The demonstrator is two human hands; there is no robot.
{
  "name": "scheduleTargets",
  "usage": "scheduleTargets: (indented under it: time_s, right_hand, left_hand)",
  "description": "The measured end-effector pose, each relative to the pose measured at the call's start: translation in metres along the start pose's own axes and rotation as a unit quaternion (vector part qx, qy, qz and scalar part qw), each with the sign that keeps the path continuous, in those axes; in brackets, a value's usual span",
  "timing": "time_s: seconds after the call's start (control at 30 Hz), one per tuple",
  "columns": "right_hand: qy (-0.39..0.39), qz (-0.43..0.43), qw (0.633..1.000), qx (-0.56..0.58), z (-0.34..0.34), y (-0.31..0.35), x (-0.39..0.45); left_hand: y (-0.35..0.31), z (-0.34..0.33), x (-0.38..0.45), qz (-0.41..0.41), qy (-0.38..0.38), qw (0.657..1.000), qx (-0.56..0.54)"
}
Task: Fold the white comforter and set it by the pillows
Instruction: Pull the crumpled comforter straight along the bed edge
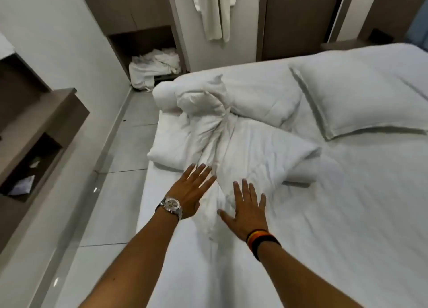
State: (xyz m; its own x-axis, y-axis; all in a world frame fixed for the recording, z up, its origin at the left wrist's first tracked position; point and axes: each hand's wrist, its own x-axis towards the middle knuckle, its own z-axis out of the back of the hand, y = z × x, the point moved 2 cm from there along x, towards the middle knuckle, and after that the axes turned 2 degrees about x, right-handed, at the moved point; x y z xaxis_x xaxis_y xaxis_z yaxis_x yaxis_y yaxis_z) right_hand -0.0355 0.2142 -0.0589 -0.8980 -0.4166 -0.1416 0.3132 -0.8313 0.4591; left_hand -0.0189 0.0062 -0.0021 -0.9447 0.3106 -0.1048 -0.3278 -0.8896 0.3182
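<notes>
While both hands lie flat, fingers spread, left hand [192, 189] and right hand [246, 209] grip nothing, pressing crumpled puffy comforter [231, 143] near bed's [347, 215] left edge; plump rectangular pillow [361, 96] beside.

A low brown wooden wardrobe niche [148, 41] opens at floor level. Inside it lies a heap of crumpled white linen [154, 66], spilling over its front edge onto the glossy pale grey floor tiles [120, 150]. Above and to the right of the niche hangs a long white towel [214, 11]. Well left of it stands a brown wooden wall shelf [39, 127], holding scraps of white paper [22, 185].
</notes>
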Motion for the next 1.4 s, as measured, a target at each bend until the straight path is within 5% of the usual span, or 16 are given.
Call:
scheduleTargets:
  time_s: [0.23,0.5,0.9,1.17,1.4]
  right_hand:
    - [0.074,0.004,0.996,-0.043,-0.127,0.0,0.003]
    - [0.021,-0.007,0.994,-0.105,-0.159,-0.004,0.028]
    - [0.015,0.029,0.987,0.157,-0.054,-0.028,-0.003]
    - [0.045,0.032,0.99,0.13,0.048,-0.045,-0.082]
    - [0.108,0.01,0.99,0.09,0.087,-0.102,-0.185]
  left_hand:
    - [0.004,-0.11,0.015,-0.079,0.049,0.993,0.073]
    - [-0.003,-0.158,0.049,-0.12,-0.021,0.983,0.139]
    - [-0.004,-0.091,0.037,-0.086,0.003,0.993,-0.083]
    - [-0.065,0.002,0.002,-0.062,-0.031,0.982,-0.177]
    - [-0.188,0.042,-0.048,-0.06,-0.021,0.977,-0.204]
